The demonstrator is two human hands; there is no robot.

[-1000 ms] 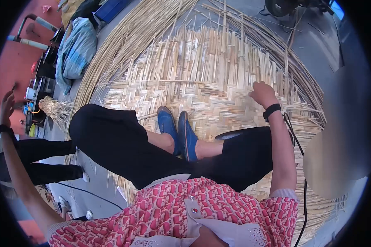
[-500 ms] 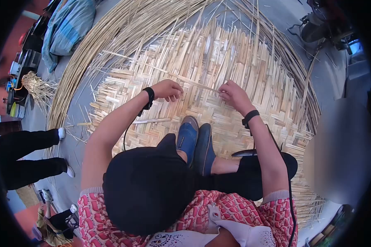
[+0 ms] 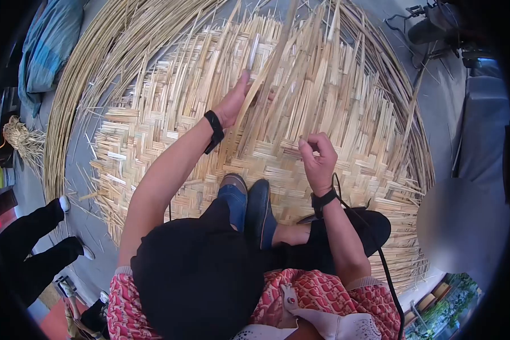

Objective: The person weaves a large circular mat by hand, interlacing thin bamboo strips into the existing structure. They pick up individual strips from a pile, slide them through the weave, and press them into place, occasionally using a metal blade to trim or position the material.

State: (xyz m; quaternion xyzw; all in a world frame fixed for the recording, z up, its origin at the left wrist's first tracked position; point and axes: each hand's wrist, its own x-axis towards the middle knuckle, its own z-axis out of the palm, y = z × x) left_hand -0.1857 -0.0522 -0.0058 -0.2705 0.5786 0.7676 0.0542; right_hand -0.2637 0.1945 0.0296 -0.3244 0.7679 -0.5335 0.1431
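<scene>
Head view, L to R: a co-worker's legs (image 3: pixel 31 252) in black stood at the far left edge, w/ a blue cloth (image 3: pixel 42 45) heaped up top and a thick sweep of loose canes (image 3: pixel 90 68) curving round the outside of the work. Next came the woven mat (image 3: pixel 153 130), flat on the floor & spread under the seated person, its unwoven ends fanning out toward the top. The left hand (image 3: pixel 235 105) was reached fwd over the mat's middle and closed round the lifted strips (image 3: pixel 272 62), thumb up, holding them raised off the weave at a slant. Below it the person's blue shoes (image 3: pixel 246 201) rested together on the finished part. The right hand (image 3: pixel 318 158) hung nearer the body, just above the weave, fingers curled shut in a pinch; whether a sliver sat in that pinch couldn't be told. A machine (image 3: pixel 436 28) stood on the floor at top right, well apart. Judged from this, the strips were light, thin & springy: they'd bend along their length but prob. crack if kinked hard, and the split edges looked sharp enough to nick skin. Best hold seemed low, close to where they left the weave, flat faces between thumb & fingers, so they didn't whip or twist.
</scene>
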